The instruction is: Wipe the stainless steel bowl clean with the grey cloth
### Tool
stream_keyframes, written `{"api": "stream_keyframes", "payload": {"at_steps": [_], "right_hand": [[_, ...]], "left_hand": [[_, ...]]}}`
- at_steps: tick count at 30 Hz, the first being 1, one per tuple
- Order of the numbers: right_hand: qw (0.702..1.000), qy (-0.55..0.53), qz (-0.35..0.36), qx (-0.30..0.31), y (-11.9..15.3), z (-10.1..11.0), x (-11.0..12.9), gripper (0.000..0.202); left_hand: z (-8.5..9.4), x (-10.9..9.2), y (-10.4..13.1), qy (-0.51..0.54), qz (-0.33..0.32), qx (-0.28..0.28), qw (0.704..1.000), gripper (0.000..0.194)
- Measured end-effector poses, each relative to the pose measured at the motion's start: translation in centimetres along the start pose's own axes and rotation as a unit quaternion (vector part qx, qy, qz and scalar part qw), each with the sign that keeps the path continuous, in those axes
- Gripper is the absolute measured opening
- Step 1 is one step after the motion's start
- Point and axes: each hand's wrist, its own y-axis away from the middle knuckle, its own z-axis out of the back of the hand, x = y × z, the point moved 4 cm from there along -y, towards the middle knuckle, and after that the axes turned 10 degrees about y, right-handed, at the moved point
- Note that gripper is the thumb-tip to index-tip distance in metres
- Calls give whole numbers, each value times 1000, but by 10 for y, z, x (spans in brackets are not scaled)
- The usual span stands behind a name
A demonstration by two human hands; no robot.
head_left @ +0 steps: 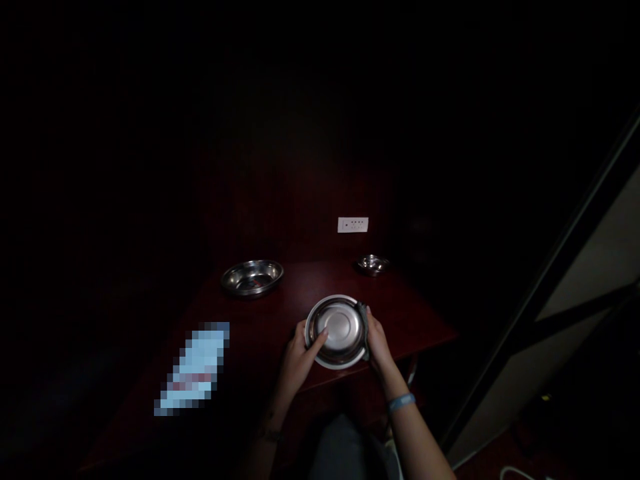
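A shiny steel bowl [341, 327] is held up over the near edge of the dark red table. My left hand [303, 353] grips its left side, with the thumb lying across the metal and the fingers behind the rim. On the opposite side, my right hand [379, 340] is closed around a dark grey-green cloth [364, 330], which is pressed against the bowl's right rim. Most of the right fingers are hidden behind the cloth and bowl.
On the table [315, 283] a wide steel basin [253, 279] stands at the back left, and a small steel bowl [373, 265] at the back right. A pixelated bright blue object [195, 370] lies left. The wall has a white socket panel [353, 225]. A framed panel [565, 320] rises on the right.
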Motion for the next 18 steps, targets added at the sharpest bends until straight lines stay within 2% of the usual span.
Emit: {"api": "stream_keyframes", "payload": {"at_steps": [13, 18], "right_hand": [[999, 11, 5, -35, -3, 0, -3, 60], [1000, 19, 6, -18, -6, -3, -5, 62]], "left_hand": [[1, 3, -4, -14, 1, 10, 1000, 52], [4, 8, -7, -13, 8, 4, 1000, 53]]}}
